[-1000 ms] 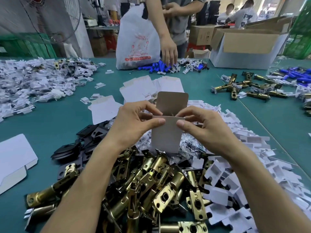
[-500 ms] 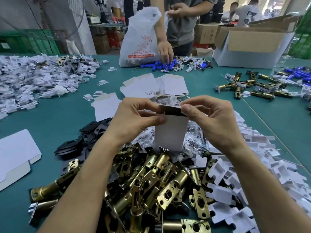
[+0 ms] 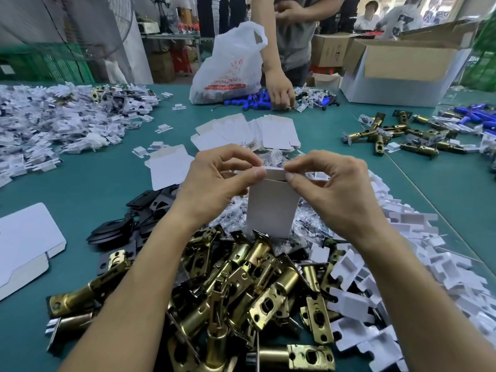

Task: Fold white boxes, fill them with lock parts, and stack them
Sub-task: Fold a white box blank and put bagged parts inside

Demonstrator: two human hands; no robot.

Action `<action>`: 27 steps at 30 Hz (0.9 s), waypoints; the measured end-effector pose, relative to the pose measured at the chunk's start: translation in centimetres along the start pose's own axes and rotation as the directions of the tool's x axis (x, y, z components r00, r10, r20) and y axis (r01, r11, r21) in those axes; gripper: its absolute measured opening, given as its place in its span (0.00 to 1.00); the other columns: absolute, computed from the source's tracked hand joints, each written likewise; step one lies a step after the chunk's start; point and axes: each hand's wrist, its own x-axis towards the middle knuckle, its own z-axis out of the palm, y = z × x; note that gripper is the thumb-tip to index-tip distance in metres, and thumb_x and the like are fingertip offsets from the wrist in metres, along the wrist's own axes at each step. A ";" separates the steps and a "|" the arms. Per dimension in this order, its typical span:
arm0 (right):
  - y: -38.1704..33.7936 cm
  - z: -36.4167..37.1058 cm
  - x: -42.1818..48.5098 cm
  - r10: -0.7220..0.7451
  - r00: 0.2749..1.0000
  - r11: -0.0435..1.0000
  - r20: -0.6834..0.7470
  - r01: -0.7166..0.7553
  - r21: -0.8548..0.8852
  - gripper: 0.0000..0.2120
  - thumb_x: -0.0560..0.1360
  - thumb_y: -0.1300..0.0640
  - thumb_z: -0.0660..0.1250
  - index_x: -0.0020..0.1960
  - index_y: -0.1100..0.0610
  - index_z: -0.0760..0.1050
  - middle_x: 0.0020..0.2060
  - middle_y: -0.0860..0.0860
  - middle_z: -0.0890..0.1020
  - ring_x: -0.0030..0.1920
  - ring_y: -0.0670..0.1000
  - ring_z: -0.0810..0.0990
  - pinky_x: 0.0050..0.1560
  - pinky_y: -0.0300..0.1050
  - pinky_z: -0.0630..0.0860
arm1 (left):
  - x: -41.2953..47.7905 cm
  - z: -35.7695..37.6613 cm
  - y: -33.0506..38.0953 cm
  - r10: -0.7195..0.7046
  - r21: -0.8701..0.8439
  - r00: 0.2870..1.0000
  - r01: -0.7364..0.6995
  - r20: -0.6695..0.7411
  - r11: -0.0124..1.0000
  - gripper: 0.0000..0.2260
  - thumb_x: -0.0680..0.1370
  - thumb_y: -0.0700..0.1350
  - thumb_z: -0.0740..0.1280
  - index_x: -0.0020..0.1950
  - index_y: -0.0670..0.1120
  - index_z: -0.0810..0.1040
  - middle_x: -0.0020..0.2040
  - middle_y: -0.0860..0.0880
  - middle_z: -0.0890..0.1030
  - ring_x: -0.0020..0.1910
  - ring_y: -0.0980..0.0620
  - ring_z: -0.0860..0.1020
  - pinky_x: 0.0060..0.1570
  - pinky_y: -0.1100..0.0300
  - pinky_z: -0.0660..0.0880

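A small white box [image 3: 271, 210] stands upright in mid-air above a heap of brass latch parts [image 3: 241, 288]. My left hand [image 3: 214, 183] pinches its top left corner between thumb and fingers. My right hand [image 3: 330, 189] pinches the top right corner the same way. The lid flap lies folded down flat over the top opening. Flat unfolded white boxes [image 3: 247, 132] lie fanned out just behind the hands. What is inside the box is hidden.
Black plates [image 3: 128, 224] lie left of the brass heap, white plastic inserts [image 3: 402, 264] to its right, bagged small parts [image 3: 308, 226] under the box. Another flat box [image 3: 24, 242] lies at far left. Across the green table a person's hand [image 3: 279, 92] touches blue parts by a white bag [image 3: 230, 65].
The box's tall brown-lined lid flap, upright a second ago, has been folded down over the top. Both hands rose slightly and now pinch the closed top edge.
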 end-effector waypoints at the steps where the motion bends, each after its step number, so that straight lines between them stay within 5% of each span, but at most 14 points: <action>1: 0.0 -0.1 0.0 -0.004 1.000 1.000 0.009 0.004 -0.003 0.06 0.75 0.65 0.72 0.49 0.58 0.84 0.42 0.45 0.83 0.48 0.41 0.81 0.45 0.30 0.78 | 0.0 0.1 0.0 0.008 0.004 1.000 -0.008 -0.004 1.000 0.04 0.73 0.43 0.75 0.47 0.47 0.83 0.43 0.46 0.86 0.48 0.40 0.84 0.49 0.40 0.82; 6: 0.4 -0.5 -0.1 -0.001 0.996 0.997 0.087 -0.006 0.078 0.10 0.75 0.66 0.72 0.54 0.56 0.83 0.49 0.48 0.83 0.52 0.42 0.81 0.52 0.34 0.79 | 0.1 0.2 -0.1 0.013 0.019 1.000 -0.013 -0.007 1.000 0.05 0.76 0.38 0.73 0.46 0.48 0.84 0.44 0.50 0.86 0.47 0.49 0.84 0.48 0.42 0.82; 10: 1.0 -0.9 -0.1 0.025 0.989 0.990 0.148 -0.045 0.134 0.13 0.73 0.65 0.73 0.56 0.53 0.81 0.53 0.51 0.81 0.54 0.46 0.81 0.55 0.38 0.80 | 0.2 0.0 -0.4 0.014 0.033 1.000 -0.014 -0.006 0.999 0.06 0.76 0.39 0.74 0.46 0.50 0.85 0.47 0.48 0.87 0.49 0.45 0.85 0.50 0.42 0.82; 14: 1.5 -0.8 -0.2 0.061 0.983 0.988 0.175 -0.084 0.126 0.15 0.73 0.64 0.73 0.55 0.49 0.81 0.53 0.48 0.83 0.51 0.51 0.82 0.52 0.46 0.82 | 0.0 0.0 -0.5 -0.015 0.014 1.000 0.015 0.022 1.000 0.09 0.68 0.47 0.77 0.47 0.50 0.84 0.50 0.49 0.87 0.48 0.50 0.86 0.48 0.55 0.83; 17: 1.7 -0.5 -0.2 0.082 0.980 0.985 0.183 -0.107 0.133 0.15 0.73 0.64 0.73 0.53 0.46 0.81 0.53 0.47 0.84 0.52 0.50 0.83 0.55 0.48 0.81 | 0.0 0.2 -0.9 -0.040 0.011 0.999 0.040 0.022 0.999 0.09 0.68 0.40 0.78 0.45 0.47 0.83 0.51 0.53 0.86 0.44 0.53 0.86 0.42 0.64 0.80; 21: 1.8 -0.4 -0.2 0.093 0.978 0.977 0.184 -0.126 0.175 0.16 0.73 0.65 0.73 0.51 0.44 0.82 0.55 0.49 0.84 0.53 0.48 0.84 0.56 0.48 0.81 | 0.1 0.1 -0.9 -0.036 0.041 0.999 0.034 0.034 0.999 0.08 0.70 0.38 0.78 0.45 0.46 0.82 0.54 0.51 0.84 0.46 0.49 0.86 0.44 0.59 0.82; 27: 2.3 -0.1 -0.4 0.117 0.961 0.968 0.250 -0.167 0.189 0.16 0.74 0.64 0.72 0.55 0.45 0.82 0.53 0.47 0.85 0.49 0.51 0.85 0.53 0.54 0.82 | 0.0 0.3 -0.8 0.011 0.079 0.995 -0.019 0.097 0.997 0.11 0.73 0.36 0.75 0.48 0.52 0.84 0.53 0.52 0.84 0.45 0.58 0.83 0.45 0.64 0.79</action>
